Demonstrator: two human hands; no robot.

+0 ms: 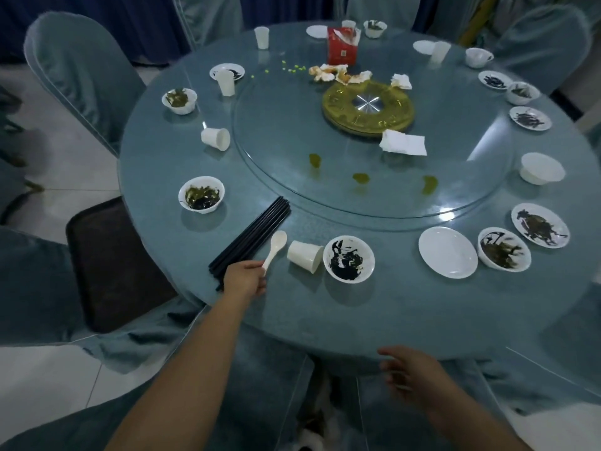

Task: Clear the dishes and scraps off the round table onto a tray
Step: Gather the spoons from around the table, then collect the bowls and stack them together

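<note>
The room is dim, with a cool blue-grey cast over everything. Pale glare streaks lie on the right half of the glass turntable [292,141] and along its near rim. The surface [325,314] around the turntable gives faint reflections. The bowls [201,194] left of it throw soft shadows towards me. Nearer me than the turntable, my right hand [409,375] is smeared by motion blur, while my left hand [244,278] is sharper. Far out from the turntable, the wide lens bends the chairs [81,70] and softens the corners.

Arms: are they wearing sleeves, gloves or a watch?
No. The left arm and right arm are bare as far as the picture shows: no sleeves, no gloves, no watch or bracelet.
</note>
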